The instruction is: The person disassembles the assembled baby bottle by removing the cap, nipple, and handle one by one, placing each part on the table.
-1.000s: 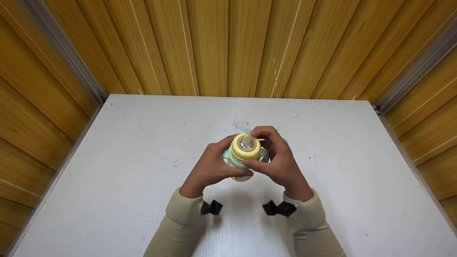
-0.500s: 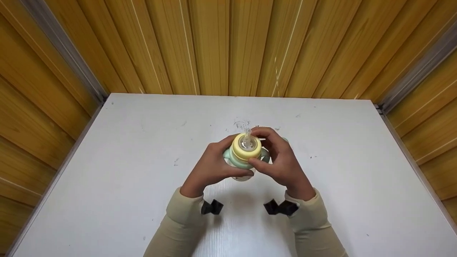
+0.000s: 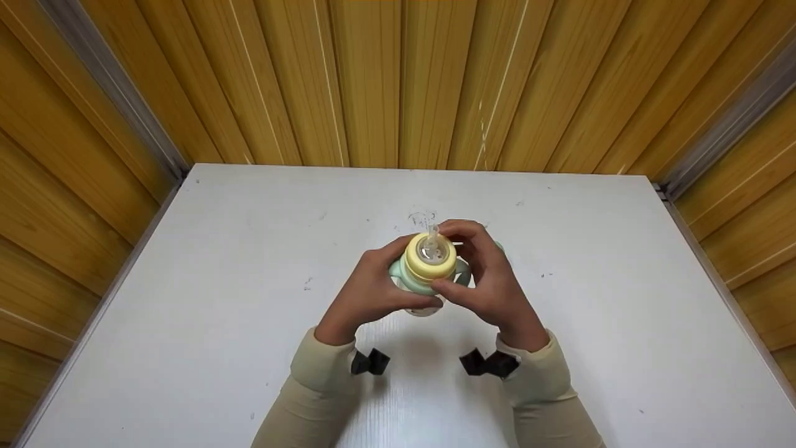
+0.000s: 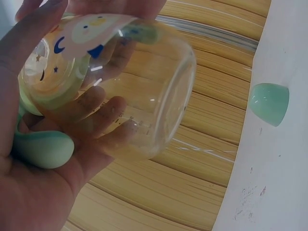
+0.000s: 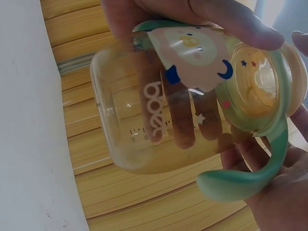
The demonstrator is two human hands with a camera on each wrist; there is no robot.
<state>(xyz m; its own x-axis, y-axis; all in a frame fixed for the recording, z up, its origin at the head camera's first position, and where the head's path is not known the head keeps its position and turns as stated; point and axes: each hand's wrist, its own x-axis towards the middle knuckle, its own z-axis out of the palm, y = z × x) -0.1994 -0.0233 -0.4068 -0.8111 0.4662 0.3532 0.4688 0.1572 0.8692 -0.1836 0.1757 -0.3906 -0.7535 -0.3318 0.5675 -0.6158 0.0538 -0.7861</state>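
A baby bottle (image 3: 429, 267) with a yellow collar (image 3: 429, 264), pale green handles and a clear teat is held above the table, teat end up. My left hand (image 3: 373, 283) grips its transparent body; in the left wrist view the fingers show through the wall behind the printed cartoon (image 4: 91, 33). My right hand (image 3: 485, 267) holds the yellow collar, thumb at the near side and fingers at the far side. A curved green handle (image 5: 245, 180) sticks out beside the right palm. A green bottle cap (image 4: 270, 103) stands on the table, mostly hidden behind my right hand in the head view.
The white tabletop (image 3: 217, 298) has small dark marks on it. Yellow wood-patterned panels (image 3: 367, 81) rise at its back and sides, with grey metal strips (image 3: 124, 93) in the corners.
My right thumb has shifted slightly to the right along the near side of the collar. The bottle and left hand stay almost where they were.
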